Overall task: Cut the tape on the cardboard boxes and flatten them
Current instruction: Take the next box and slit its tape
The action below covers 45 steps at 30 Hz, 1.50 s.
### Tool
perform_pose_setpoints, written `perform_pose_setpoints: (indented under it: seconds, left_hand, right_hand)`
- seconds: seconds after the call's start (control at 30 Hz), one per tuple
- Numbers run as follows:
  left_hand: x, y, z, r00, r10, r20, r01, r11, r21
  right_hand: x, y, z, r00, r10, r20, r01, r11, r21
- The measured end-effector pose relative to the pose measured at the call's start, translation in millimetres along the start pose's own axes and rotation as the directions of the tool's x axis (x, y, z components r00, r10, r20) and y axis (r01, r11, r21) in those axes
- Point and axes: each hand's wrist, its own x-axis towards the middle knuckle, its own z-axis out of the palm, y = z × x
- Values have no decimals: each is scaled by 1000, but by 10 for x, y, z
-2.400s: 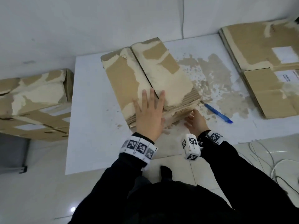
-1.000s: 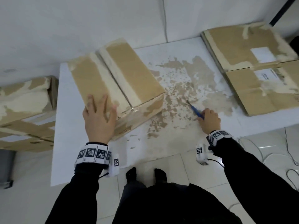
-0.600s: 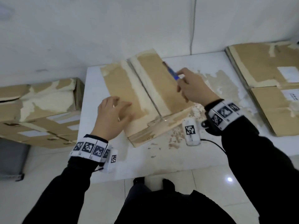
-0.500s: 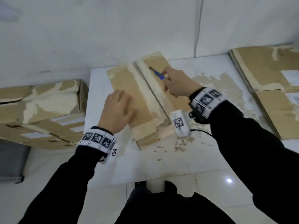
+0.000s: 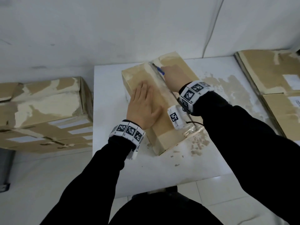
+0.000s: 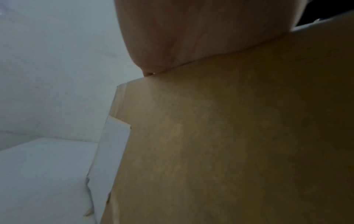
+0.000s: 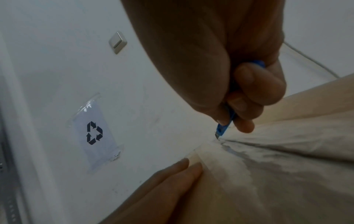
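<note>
Reaching forward with both arms in black sleeves, marker bands wrapping each wrist. Lying flat, palm down, with the left hand (image 5: 143,108), fingers (image 7: 184,171) straight and close together, thumb spreading out to the right. Extending further ahead with the right hand (image 5: 174,77), wrist turning inward and crossing just above the left thumb. Curling the right fingers (image 7: 254,97) into a tight grip around a thin blue handle, fingertips stacking along one side.
</note>
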Motion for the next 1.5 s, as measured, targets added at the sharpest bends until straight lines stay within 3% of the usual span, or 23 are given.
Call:
perform_pose_setpoints:
  seconds: [0.23,0.57,0.97,1.27,1.5]
  left_hand:
    - [6,2,15,999,-7,33,7,1000,8]
    - [-3,20,1,999,-21,30,21,1000,1]
    - [2,24,9,1000,-22,10,22,1000,-9]
    - [11,29,9,998,-43,40,43,999,8]
    - [37,17,8,999,-17,47,15,999,32]
  right_hand:
    - [15,-109,71,999,20,-40,-21,999,-30]
    - [-162,-23,-36,998,26,52,-21,996,-87]
    - [-454,61,-42,995,78,68,-77,997,-18]
    - [-1278,319,242,996,79,49,-82,994,71]
    - [-1986,514,434,984,163,71,-173,970,173]
